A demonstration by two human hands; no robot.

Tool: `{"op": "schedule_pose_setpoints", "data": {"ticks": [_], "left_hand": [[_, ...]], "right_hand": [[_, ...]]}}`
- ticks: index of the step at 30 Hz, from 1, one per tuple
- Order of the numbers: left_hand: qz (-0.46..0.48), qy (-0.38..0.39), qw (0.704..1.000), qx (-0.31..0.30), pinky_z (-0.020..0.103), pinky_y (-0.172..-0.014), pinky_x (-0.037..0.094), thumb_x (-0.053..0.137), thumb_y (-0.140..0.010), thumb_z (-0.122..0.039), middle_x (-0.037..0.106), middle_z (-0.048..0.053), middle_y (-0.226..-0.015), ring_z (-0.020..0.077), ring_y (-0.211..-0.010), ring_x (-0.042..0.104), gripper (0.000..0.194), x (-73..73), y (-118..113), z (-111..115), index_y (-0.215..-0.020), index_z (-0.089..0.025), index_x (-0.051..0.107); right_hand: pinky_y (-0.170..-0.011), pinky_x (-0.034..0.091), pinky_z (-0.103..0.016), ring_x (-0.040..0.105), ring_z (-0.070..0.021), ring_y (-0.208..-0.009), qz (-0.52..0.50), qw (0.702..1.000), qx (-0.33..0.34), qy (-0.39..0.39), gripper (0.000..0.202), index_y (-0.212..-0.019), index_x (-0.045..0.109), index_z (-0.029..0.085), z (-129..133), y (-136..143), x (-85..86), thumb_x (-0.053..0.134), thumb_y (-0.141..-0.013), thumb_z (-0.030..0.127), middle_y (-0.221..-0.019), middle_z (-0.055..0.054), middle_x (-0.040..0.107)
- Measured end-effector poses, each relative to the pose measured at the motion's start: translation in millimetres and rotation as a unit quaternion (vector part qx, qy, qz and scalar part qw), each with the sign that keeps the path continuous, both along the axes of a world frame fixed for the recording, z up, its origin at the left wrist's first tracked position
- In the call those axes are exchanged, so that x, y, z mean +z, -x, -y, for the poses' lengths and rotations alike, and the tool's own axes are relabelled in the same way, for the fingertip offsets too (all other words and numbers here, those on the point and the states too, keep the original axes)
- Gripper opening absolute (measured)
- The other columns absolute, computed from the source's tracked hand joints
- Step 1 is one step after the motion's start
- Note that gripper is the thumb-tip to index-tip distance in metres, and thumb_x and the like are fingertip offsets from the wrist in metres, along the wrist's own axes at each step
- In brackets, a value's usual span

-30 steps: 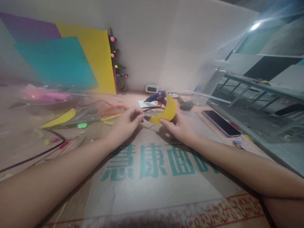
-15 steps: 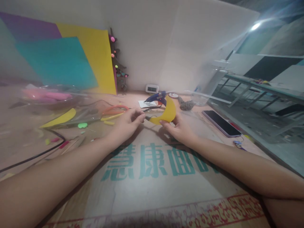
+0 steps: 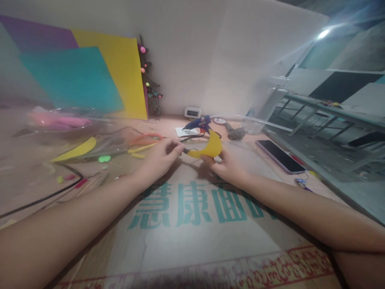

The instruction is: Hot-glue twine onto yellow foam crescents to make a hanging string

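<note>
A yellow crescent-shaped cutout [image 3: 213,145] is pinched between the thumb and fingers of my right hand [image 3: 224,162]. It is held above the printed board [image 3: 189,241], its narrow end toward the left. My left hand [image 3: 172,151] is closed in a pinch at a small dark piece [image 3: 185,151] by that narrow end. What this piece is, and whether it is fixed to the cutout, I cannot make out. Just beyond the cutout a blue glue gun [image 3: 197,125] rests near a white card [image 3: 182,132].
A second yellow cutout [image 3: 76,149], orange-handled scissors [image 3: 146,139] and a green piece [image 3: 104,159] lie left. A black cable [image 3: 45,206] crosses there. Behind stand a small clock [image 3: 192,112] and a coil of grey twine [image 3: 236,132]. A phone [image 3: 280,156] lies right.
The yellow cutout has tilted, and its upper tip has come down, showing more of the glue gun. My right thumb has shifted slightly; my left hand has hardly moved.
</note>
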State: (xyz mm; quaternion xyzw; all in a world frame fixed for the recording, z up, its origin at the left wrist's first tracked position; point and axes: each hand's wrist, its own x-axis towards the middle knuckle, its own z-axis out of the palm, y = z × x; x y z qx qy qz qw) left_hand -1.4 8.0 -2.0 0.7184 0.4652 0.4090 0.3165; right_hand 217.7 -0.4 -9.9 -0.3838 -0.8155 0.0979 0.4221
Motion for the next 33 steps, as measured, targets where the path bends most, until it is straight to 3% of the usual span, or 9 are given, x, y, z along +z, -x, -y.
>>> {"op": "schedule_pose_setpoints", "data": {"ticks": [7,16,22,33], "left_hand": [[-0.007,0.003,1.0,-0.003,0.027,-0.062,0.04,0.05,-0.09,-0.041,0.066,0.002,-0.083,0.0149,-0.066,0.054,0.026,0.7,0.8,0.9,-0.09,-0.017,0.061],[0.032,0.005,0.999,-0.026,0.026,-0.061,0.04,0.049,-0.091,-0.044,0.064,0.003,-0.084,0.0139,-0.066,0.053,0.028,-5.6,0.0,-3.0,-0.09,-0.017,0.059],[0.049,-0.01,0.999,-0.014,0.025,-0.059,0.04,0.054,-0.088,-0.044,0.061,0.002,-0.079,0.0138,-0.064,0.052,0.026,-8.8,0.6,-6.0,-0.087,-0.018,0.055],[0.039,-0.003,0.999,0.008,0.026,-0.06,0.037,0.051,-0.089,-0.047,0.053,-0.002,-0.064,0.0144,-0.061,0.049,0.031,-5.7,-0.4,-2.6,-0.077,-0.02,0.049]], "right_hand": [[-0.091,0.051,-0.037,0.063,-0.0254,-0.106,0.012,1.0,0.004,0.005,0.03,-0.115,0.061,0.022,-0.9,-1.6,-3.0,0.058,-0.089,0.036,-0.113,-0.006,0.068],[-0.088,0.051,-0.039,0.063,-0.0251,-0.101,0.018,1.0,0.007,-0.009,0.02,-0.103,0.062,0.022,-0.4,-1.1,-2.5,0.056,-0.09,0.036,-0.1,-0.006,0.069],[-0.088,0.05,-0.04,0.062,-0.0261,-0.102,0.042,0.999,-0.012,-0.014,0.016,-0.097,0.062,0.023,1.9,-1.8,-2.5,0.056,-0.089,0.035,-0.096,-0.006,0.068],[-0.086,0.05,-0.039,0.062,-0.0238,-0.097,0.045,0.998,0.026,-0.041,0.008,-0.09,0.058,0.022,3.3,0.3,4.3,0.055,-0.089,0.028,-0.096,-0.006,0.066]]}}
